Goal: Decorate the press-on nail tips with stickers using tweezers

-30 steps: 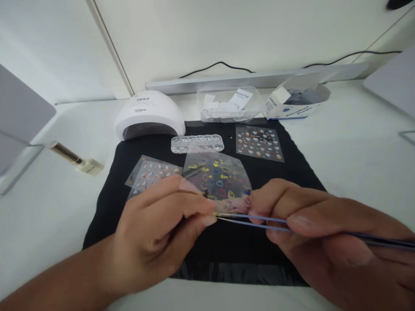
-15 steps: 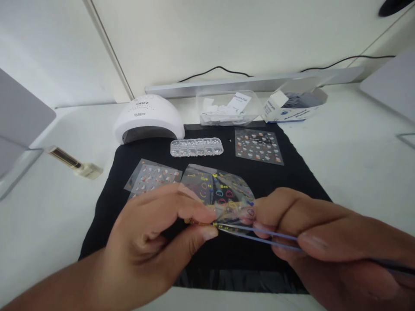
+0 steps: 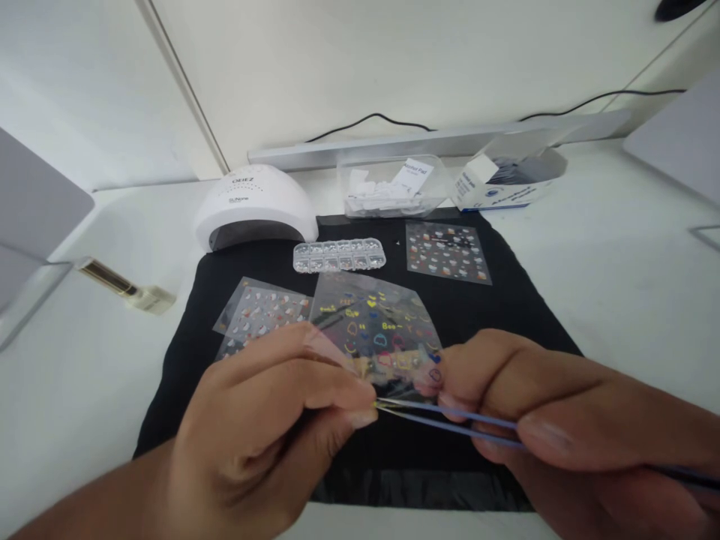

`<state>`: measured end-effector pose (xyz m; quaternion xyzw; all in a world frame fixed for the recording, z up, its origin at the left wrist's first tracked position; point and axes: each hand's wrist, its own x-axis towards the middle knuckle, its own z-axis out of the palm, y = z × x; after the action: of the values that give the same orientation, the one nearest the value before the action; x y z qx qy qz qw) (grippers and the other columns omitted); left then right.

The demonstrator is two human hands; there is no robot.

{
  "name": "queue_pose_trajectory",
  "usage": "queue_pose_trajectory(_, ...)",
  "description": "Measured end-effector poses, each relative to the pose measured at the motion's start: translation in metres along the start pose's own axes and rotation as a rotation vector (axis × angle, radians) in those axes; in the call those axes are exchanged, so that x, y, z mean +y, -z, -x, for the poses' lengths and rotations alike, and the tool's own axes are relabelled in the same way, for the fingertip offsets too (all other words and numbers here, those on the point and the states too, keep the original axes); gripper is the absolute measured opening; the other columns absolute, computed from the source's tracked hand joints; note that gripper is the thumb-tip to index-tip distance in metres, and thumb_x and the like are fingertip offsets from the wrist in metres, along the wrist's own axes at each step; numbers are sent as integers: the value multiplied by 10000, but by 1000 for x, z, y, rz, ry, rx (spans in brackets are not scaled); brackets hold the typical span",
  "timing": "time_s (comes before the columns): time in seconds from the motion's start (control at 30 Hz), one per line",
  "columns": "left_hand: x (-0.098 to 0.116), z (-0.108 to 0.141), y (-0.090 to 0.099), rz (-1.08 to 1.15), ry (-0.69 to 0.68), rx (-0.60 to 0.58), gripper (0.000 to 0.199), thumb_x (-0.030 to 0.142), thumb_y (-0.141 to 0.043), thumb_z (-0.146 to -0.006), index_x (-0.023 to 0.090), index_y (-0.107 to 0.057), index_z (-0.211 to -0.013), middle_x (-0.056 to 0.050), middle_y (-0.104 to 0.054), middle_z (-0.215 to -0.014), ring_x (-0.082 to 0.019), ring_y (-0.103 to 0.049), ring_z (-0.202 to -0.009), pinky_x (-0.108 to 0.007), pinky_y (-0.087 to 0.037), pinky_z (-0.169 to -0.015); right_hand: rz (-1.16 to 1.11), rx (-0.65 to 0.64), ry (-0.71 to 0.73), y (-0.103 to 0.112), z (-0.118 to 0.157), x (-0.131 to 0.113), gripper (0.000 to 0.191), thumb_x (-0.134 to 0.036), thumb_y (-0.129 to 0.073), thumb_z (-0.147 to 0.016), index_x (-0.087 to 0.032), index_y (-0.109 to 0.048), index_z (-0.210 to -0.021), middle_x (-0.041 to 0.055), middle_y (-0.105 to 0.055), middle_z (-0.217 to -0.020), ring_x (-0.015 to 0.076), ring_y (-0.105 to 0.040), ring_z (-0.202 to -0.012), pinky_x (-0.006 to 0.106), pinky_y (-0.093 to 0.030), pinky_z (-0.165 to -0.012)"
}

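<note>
Left hand [image 3: 264,424] pinches patterned clear sheet [image 3: 388,319] above black mat [image 3: 421,461], toward counter's [image 3: 613,255] front edge. Right hand [image 3: 574,405] grips tweezers [image 3: 478,417], tips at left fingertips. Risk: hard tip pressure could crease film; a slackened pinch could drop it.

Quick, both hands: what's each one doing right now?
Left hand: closed, pinching the clear sticker sheet.
Right hand: closed on the tweezers, tips at the left fingertips.

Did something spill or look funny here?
Maybe one thing: a tiny pale speck lies alone on the black cloth, right of the clear divided case. It looks stray outside the compartments, though I can't tell what it is.
</note>
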<state>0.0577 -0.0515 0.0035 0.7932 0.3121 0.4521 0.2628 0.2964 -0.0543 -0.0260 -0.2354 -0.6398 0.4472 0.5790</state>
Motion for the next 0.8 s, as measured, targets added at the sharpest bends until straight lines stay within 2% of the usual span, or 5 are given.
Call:
queue_pose_trajectory(0.1, 1, -1, 4, -29, -26, -16, 171, -10, -680, -853, 140, -685, -934, -23, -733, -832, -110, -708, -768, -167, -611, -701, 72, -29, 38, -1, 4, 1, 268, -422, -583, -1000, -300, -783, -1131, 22, -740, -719, 191, -684, -648, 418, -611, -643)
queue_pose_trajectory(0.23, 0, 1, 3, -65, -70, -21, 93, 41, -684, -901, 125, -684, -941, -30, -729, -845, -97, -710, -788, -145, -599, -736, 66, 18, 24, -5, 3, 0, 247, -439, -626, -967, -294, -795, -1074, 18, -722, -687, 193, -679, -627, 409, -605, -613)
queue_pose_trajectory(0.4, -1, 5, 0, -130, -30, 2, 24, 166, -665, -967, 185, -676, -959, 0, -732, -861, -79, -713, -760, -126, -594, -714, 59, 18, 0, -10, -4, -5, 217, -422, -633, -968, -317, -805, -1048, 7, -713, -659, 193, -675, -605, 413, -615, -610)
queue_pose_trajectory(0.6, 3, 1, 4, -100, -10, -37, 206, 30, -670, -861, 198, -680, -981, -34, -752, -862, -151, -731, -754, -226, -639, -649, 60, 28, -9, -10, -7, -3, 197, -406, -640, -969, -332, -804, -1051, -7, -710, -659, 182, -675, -602, 399, -612, -603)
queue_pose_trajectory(0.8, 2, -2, 7, -51, -22, -64, 190, 14, -691, -835, 154, -686, -964, -40, -734, -835, -127, -712, -716, -194, -610, -644, 63, 71, -20, -15, -8, -4, 194, -408, -638, -972, -349, -815, -1025, -12, -691, -600, 173, -646, -554, 378, -595, -574)
